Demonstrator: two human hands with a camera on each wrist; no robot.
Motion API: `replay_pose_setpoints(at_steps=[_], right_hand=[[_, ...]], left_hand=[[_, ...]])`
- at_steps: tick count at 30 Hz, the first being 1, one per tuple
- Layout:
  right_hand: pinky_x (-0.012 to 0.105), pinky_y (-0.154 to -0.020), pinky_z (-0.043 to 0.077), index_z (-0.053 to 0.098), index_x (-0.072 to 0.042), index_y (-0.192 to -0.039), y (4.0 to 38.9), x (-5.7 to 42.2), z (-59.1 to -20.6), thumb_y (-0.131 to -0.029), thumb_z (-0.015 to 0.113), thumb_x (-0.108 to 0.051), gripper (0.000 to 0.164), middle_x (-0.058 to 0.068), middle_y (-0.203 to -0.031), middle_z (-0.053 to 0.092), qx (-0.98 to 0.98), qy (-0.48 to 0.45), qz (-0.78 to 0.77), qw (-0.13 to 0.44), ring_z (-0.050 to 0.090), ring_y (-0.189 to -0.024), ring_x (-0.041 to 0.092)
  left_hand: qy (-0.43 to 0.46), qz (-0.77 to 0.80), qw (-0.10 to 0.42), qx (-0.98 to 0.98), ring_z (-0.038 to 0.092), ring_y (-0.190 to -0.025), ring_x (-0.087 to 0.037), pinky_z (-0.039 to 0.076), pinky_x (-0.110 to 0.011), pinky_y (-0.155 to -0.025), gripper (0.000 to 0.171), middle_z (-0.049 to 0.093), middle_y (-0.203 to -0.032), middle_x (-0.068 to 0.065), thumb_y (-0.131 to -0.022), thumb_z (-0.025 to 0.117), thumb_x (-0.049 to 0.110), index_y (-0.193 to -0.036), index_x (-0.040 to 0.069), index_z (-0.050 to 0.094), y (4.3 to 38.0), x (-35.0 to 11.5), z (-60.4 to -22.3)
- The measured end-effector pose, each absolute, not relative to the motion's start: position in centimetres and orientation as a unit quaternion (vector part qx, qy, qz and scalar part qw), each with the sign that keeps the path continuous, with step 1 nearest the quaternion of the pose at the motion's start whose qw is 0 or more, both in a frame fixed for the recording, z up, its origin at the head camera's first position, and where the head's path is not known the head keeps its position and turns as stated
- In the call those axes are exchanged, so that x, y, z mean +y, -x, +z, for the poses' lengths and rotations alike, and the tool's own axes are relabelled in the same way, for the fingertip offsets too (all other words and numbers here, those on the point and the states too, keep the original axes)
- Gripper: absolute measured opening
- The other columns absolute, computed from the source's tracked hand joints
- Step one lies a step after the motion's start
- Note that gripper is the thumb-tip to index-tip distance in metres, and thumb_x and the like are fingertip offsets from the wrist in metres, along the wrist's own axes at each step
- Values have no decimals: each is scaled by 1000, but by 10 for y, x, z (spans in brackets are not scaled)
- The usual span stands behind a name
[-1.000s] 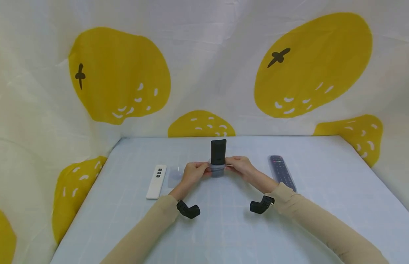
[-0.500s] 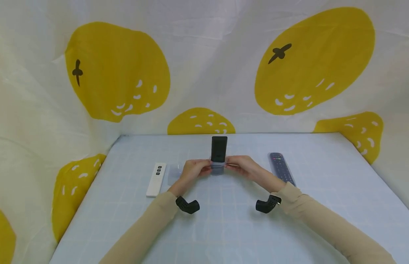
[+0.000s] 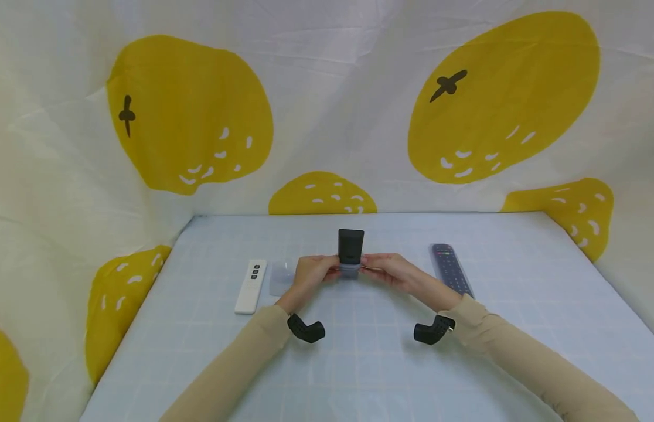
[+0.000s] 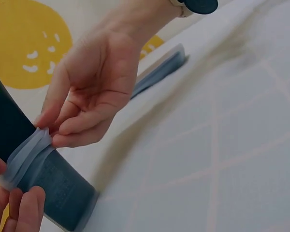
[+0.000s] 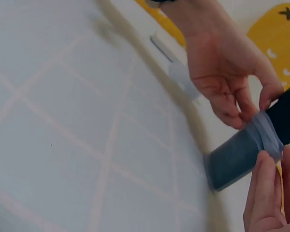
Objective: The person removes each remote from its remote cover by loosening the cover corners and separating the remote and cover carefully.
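A black remote-like slab (image 3: 350, 246) stands upright, tilted, between the two hands at the middle of the table. Its lower end sits inside a translucent soft sleeve (image 3: 350, 268), bunched into a thick band partway up. My left hand (image 3: 311, 274) pinches the band's left side between thumb and fingers, and my right hand (image 3: 392, 271) pinches the right side. In the left wrist view, small print shows faintly through the sleeve (image 4: 63, 193) below the folds. The right wrist view shows the slab's covered bottom end (image 5: 227, 166) close over the table.
On the left lies a white remote control (image 3: 250, 287) with several dark buttons, beside a flat clear sleeve or sheet (image 3: 281, 278). A dark remote control (image 3: 450, 269) lies at the right, next to the right forearm. Behind the table (image 3: 358, 363) hangs a fruit-print curtain (image 3: 337, 88).
The slab's top has tipped and dropped lower in the head view. The right wrist has shifted slightly right. Both hands keep their pinch on the bunched sleeve.
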State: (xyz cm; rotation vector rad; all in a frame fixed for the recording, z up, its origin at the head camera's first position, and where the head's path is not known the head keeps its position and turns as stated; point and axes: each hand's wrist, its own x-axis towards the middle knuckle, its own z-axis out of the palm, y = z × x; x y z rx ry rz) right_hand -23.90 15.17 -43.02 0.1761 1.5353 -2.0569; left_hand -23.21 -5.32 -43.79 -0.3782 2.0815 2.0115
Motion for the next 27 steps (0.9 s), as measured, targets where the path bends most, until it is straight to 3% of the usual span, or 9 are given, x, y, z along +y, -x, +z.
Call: replay_pose_setpoints(at_steps=[5, 12, 16, 20, 27], right_hand=[[19, -74, 57, 39, 17, -136, 238, 150, -431, -95, 52, 3, 45, -1, -84, 70, 592, -61, -762, 254, 70, -77, 8], [21, -76, 57, 53, 18, -123, 237, 142, -433, -91, 57, -2, 38, -2, -86, 67, 672, -53, -716, 181, 67, -74, 5], [23, -72, 58, 67, 10, -101, 239, 136, -434, -88, 62, -5, 20, -1, -84, 65, 703, -73, -694, 139, 66, -67, 6], [20, -67, 57, 70, 0, -83, 240, 133, -433, -86, 63, -5, 9, -2, -81, 64, 699, -76, -700, 125, 65, -64, 6], [20, -66, 57, 68, 1, -85, 240, 131, -436, -87, 61, -4, 9, -4, -78, 64, 702, -77, -697, 122, 64, -63, 5]], left_hand=[[122, 692, 111, 703, 72, -77, -17, 58, -33, -79, 24, 73, -99, -16, -81, 68, 13, -96, -5, 73, 232, -53, -442], [108, 695, 110, 702, 72, -75, -15, 59, -32, -79, 22, 73, -99, -16, -82, 66, 12, -94, -5, 73, 234, -53, -447], [105, 694, 115, 703, 72, -77, -16, 58, -32, -81, 23, 73, -100, -15, -82, 66, 13, -95, -4, 73, 235, -53, -446], [108, 691, 113, 706, 73, -77, -16, 58, -31, -81, 22, 73, -99, -13, -82, 66, 14, -94, -2, 74, 236, -54, -447], [123, 691, 110, 704, 71, -71, -14, 59, -29, -78, 19, 73, -92, -11, -81, 67, 14, -90, -2, 73, 237, -54, -448]])
